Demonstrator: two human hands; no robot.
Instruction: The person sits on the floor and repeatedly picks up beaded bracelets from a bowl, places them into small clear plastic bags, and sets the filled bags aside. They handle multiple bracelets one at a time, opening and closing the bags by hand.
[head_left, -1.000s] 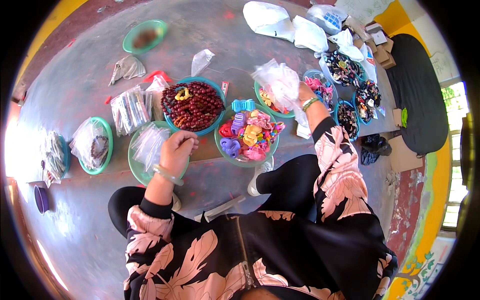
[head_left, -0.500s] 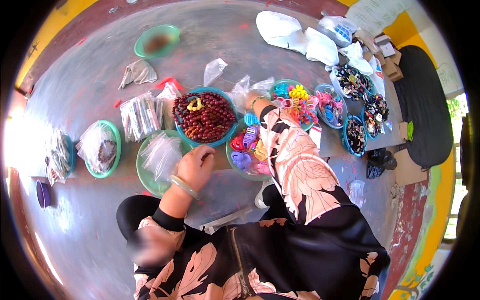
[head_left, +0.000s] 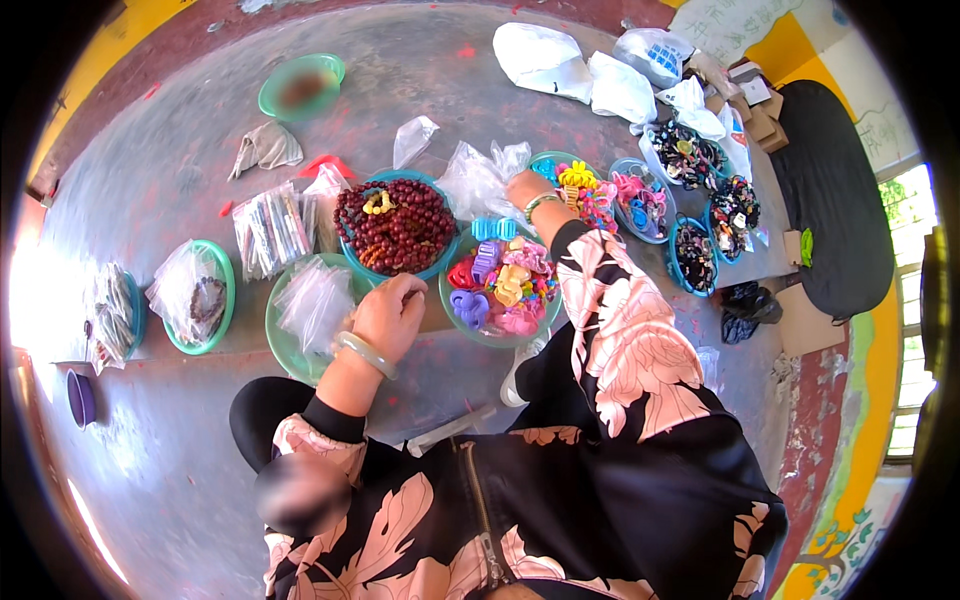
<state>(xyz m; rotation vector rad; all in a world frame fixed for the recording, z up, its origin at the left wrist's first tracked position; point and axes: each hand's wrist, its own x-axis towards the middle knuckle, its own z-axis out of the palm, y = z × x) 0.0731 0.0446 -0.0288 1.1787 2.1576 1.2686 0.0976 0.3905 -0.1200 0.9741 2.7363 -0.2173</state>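
Note:
My left hand (head_left: pixel 388 318), with a pale bangle at the wrist, is closed with fingertips pressed together at the near edge of a blue bowl (head_left: pixel 455 262) of dark red bead strings (head_left: pixel 400 235). Whatever its fingers hold, if anything, is too small to make out. Stretched forward, my right hand (head_left: pixel 528 189) is closed at the edge of a crumpled clear plastic bag (head_left: pixel 482 180). Bright hair clips (head_left: pixel 508 285) fill a green bowl between my arms. More colourful clips (head_left: pixel 580 178) lie in another bowl beside my right hand.
Small clear bags (head_left: pixel 318 300) lie in a green bowl at my left. Farther left are packed pens (head_left: pixel 272 232) and a green basin (head_left: pixel 198 345) of bagged bracelets. Bowls of dark hair ties (head_left: pixel 694 255), white sacks (head_left: pixel 545 62) and cardboard boxes (head_left: pixel 765 125) stand to the right.
My right hand has moved a little to the right, and the clear bag beside it is more spread out. The near clip bowl is less covered by my sleeve. My left hand stays closed.

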